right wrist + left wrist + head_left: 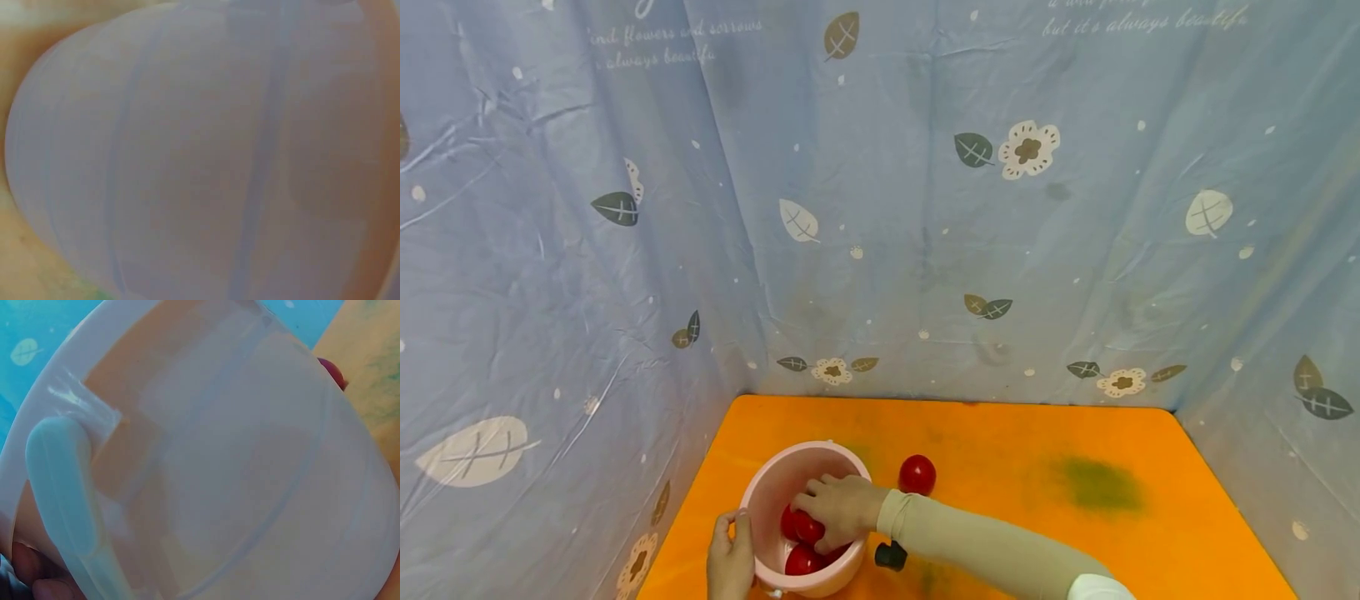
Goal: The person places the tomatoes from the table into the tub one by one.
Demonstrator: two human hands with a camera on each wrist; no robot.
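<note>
A pink bucket (760, 479) stands tilted near the front left of the orange table, with several glossy red balls (802, 561) inside. My left hand (732, 557) grips its rim on the left side, thumb at the edge. In the left wrist view, the bucket's outer wall (250, 456) and pale handle (62, 487) hide most of that hand. My right hand (844, 510) reaches over the rim into the bucket, its fingers curled over a red ball (809, 528). Only the bucket's outer wall (187, 150) shows in the right wrist view.
Another red ball (917, 475) lies on the orange tabletop (1000, 442), just right of the bucket. Blue patterned curtains (910, 250) enclose the table at the back and sides. A black wrist device (891, 556) hangs below the right wrist.
</note>
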